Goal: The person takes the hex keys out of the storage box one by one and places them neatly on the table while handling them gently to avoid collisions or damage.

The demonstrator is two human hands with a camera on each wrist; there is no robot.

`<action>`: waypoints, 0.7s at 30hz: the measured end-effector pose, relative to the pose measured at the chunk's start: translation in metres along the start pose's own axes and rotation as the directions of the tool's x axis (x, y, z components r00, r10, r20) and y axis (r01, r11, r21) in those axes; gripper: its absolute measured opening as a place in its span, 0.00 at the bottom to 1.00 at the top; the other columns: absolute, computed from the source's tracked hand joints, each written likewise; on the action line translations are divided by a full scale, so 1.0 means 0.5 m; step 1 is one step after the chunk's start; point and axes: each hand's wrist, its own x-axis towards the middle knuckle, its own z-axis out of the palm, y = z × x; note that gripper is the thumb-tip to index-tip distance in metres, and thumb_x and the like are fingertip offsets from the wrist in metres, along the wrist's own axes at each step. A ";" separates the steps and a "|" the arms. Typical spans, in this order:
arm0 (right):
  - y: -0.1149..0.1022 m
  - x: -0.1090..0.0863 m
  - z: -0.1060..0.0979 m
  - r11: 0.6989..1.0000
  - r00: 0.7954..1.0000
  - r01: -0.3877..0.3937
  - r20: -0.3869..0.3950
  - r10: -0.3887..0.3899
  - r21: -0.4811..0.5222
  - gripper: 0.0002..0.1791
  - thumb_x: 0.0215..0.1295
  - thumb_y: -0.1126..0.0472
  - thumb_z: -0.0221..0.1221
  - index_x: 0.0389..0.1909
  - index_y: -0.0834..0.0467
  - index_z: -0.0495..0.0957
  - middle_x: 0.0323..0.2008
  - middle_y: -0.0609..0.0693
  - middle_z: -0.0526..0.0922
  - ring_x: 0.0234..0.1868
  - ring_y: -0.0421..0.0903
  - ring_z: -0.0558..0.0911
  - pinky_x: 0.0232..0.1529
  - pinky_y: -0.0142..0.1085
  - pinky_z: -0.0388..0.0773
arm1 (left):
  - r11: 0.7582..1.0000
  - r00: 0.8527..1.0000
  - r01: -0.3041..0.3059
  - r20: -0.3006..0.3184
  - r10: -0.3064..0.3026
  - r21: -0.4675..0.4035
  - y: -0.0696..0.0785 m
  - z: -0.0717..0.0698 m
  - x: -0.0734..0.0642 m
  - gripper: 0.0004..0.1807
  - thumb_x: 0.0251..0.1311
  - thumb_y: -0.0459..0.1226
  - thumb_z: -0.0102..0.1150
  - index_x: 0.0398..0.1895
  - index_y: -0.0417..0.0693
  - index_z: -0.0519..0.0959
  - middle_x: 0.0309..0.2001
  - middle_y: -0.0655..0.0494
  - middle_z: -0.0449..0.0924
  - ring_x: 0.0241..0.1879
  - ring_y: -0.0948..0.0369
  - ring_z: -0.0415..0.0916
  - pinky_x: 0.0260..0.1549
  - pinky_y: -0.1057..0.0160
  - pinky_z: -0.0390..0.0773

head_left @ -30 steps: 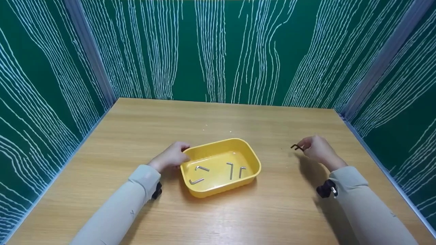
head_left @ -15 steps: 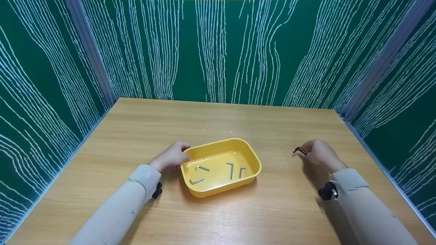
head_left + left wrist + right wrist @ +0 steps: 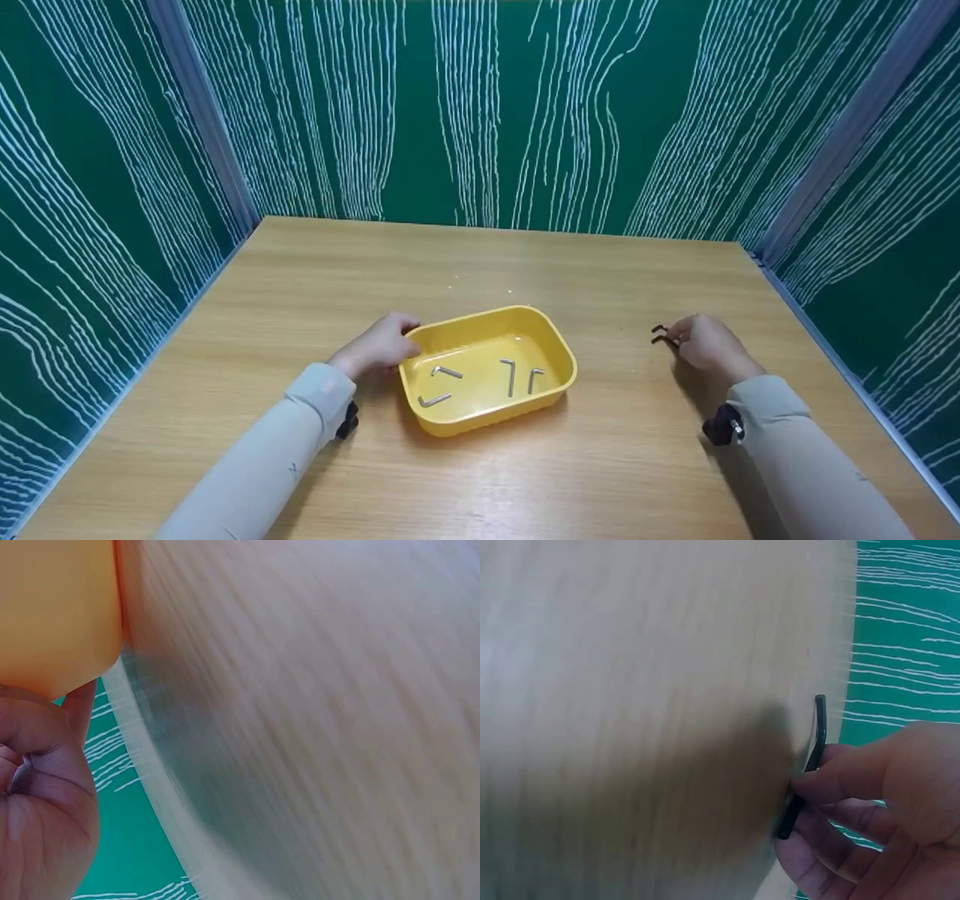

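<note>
In the head view my left hand (image 3: 379,346) grips the left end of a yellow plastic tray (image 3: 487,415), with the thumb over the rim. The left wrist view has the tray wall (image 3: 56,607) above the curled fingers. Several silver hex keys lie in the tray, among them one at the left (image 3: 447,371) and a longer one (image 3: 510,375) at the right. Off to the right, my right hand (image 3: 709,346) pinches a black hex key (image 3: 821,720) between thumb and fingers, low over the table. Two dark ends stick out past those fingertips in the head view.
The wooden table (image 3: 337,277) is bordered by green panels (image 3: 420,150) with white wavy lines at the back and both sides. Small white specks (image 3: 454,282) lie on the tabletop behind the tray.
My right hand has shifted slightly right and toward me, and the black hex key has turned in its fingers. The left hand and the tray have stayed in place.
</note>
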 end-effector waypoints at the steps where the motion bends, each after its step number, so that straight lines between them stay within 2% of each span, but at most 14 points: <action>1: 0.001 0.001 0.001 1.000 1.000 0.006 0.002 -0.006 -0.009 0.24 0.66 0.78 0.52 0.61 0.69 0.83 0.63 0.76 0.79 0.60 0.70 0.79 0.69 0.69 0.74 | 1.000 1.000 -0.002 0.000 0.002 0.003 0.000 0.000 0.000 0.13 0.63 0.28 0.53 0.47 0.42 0.83 0.30 0.54 0.77 0.18 0.63 0.68 0.16 0.68 0.69; 8: -0.002 0.008 0.002 1.000 1.000 0.000 0.019 0.000 0.007 0.24 0.67 0.78 0.51 0.61 0.69 0.83 0.63 0.76 0.79 0.59 0.68 0.78 0.70 0.68 0.74 | 1.000 1.000 -0.004 -0.001 0.004 0.002 -0.002 -0.002 -0.001 0.11 0.63 0.28 0.53 0.44 0.43 0.83 0.31 0.55 0.77 0.18 0.63 0.68 0.17 0.68 0.70; 10: -0.001 0.010 0.003 0.999 0.999 0.035 0.004 -0.035 -0.010 0.23 0.66 0.77 0.51 0.59 0.70 0.84 0.62 0.76 0.80 0.57 0.66 0.79 0.65 0.64 0.79 | 1.000 1.000 -0.018 0.002 0.018 -0.005 -0.002 -0.002 -0.001 0.12 0.62 0.27 0.53 0.45 0.42 0.83 0.30 0.55 0.76 0.17 0.63 0.67 0.16 0.68 0.69; 12: 0.000 0.009 0.005 0.997 0.997 0.073 -0.016 -0.073 -0.029 0.23 0.64 0.77 0.51 0.56 0.71 0.85 0.60 0.75 0.82 0.53 0.64 0.80 0.57 0.56 0.82 | 0.999 0.999 -0.031 0.005 0.031 -0.007 -0.003 -0.002 -0.002 0.13 0.61 0.27 0.53 0.45 0.42 0.83 0.29 0.56 0.75 0.16 0.64 0.67 0.14 0.68 0.68; 15: 0.002 0.009 0.005 0.990 0.991 0.123 -0.044 -0.126 -0.067 0.22 0.60 0.76 0.52 0.52 0.72 0.86 0.58 0.75 0.83 0.49 0.61 0.80 0.47 0.46 0.78 | 0.999 0.999 -0.047 0.010 0.047 -0.016 -0.002 -0.002 -0.002 0.16 0.59 0.26 0.51 0.47 0.40 0.84 0.27 0.57 0.74 0.16 0.64 0.66 0.13 0.69 0.66; 18: -0.001 0.006 0.004 0.994 0.995 0.097 -0.033 -0.099 -0.054 0.22 0.62 0.76 0.52 0.54 0.71 0.86 0.60 0.75 0.82 0.51 0.62 0.80 0.51 0.48 0.79 | 0.999 0.999 -0.050 0.011 0.050 -0.016 -0.002 -0.002 -0.003 0.16 0.59 0.26 0.51 0.47 0.40 0.84 0.27 0.57 0.74 0.16 0.64 0.66 0.13 0.69 0.66; 21: -0.004 0.002 0.001 0.998 0.999 0.051 -0.008 -0.052 -0.023 0.23 0.64 0.77 0.52 0.58 0.71 0.85 0.62 0.76 0.80 0.55 0.66 0.79 0.59 0.58 0.81 | 0.999 0.999 -0.045 0.011 0.046 -0.013 -0.003 -0.002 -0.001 0.15 0.59 0.26 0.51 0.46 0.40 0.83 0.27 0.57 0.74 0.16 0.64 0.66 0.13 0.69 0.67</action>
